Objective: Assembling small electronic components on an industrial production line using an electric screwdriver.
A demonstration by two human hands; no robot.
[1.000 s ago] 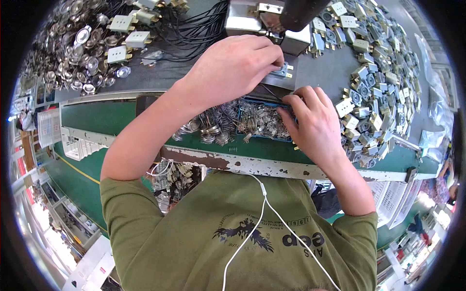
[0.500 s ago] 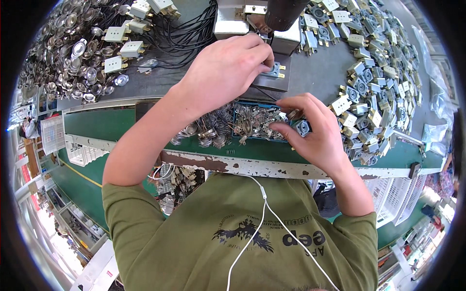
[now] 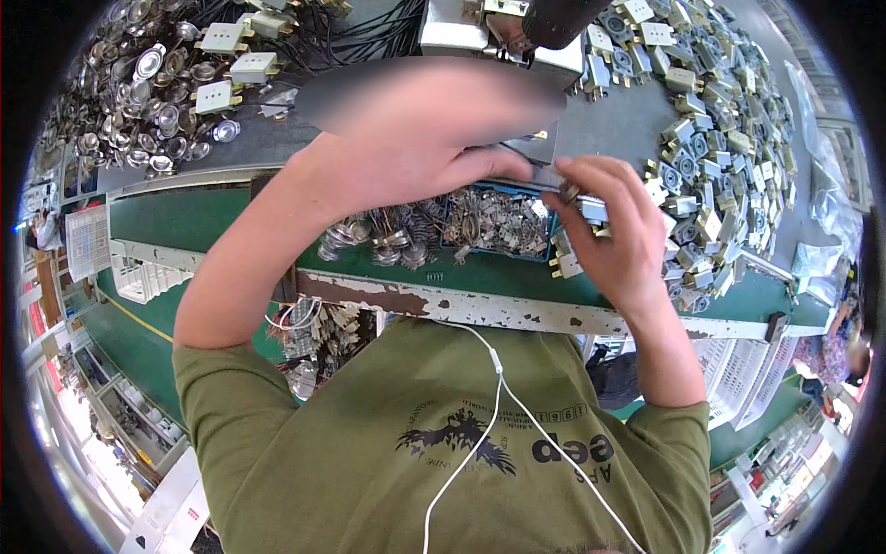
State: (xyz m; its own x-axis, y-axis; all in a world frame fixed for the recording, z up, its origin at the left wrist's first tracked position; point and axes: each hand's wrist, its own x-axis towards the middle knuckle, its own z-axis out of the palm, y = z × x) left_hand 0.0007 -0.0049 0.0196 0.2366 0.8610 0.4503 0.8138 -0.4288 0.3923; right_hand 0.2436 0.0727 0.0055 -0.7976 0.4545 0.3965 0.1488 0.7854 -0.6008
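Note:
My left hand is over the metal base below the press, its fingers smeared by a blur; only the thumb shows plainly, pointing right. The thumb tip meets a grey piece beside my right fingertips. My right hand pinches a small dark metal part between thumb and fingers. A pale block shows in the curl of that hand; whether it is held cannot be seen. Under both hands is a blue tray of small metal pieces. The fixture is mostly hidden by my left hand.
A dark press head hangs at the back centre. Pale square switch-like blocks with metal terminals crowd the right. Shiny metal caps heap up at the left, near black cables. The worn table edge runs before me.
My left hand has drawn slightly towards me, its thumb now near the right fingertips. My right hand has risen a little, fingers closed further. The block on the fixture is now mostly covered.

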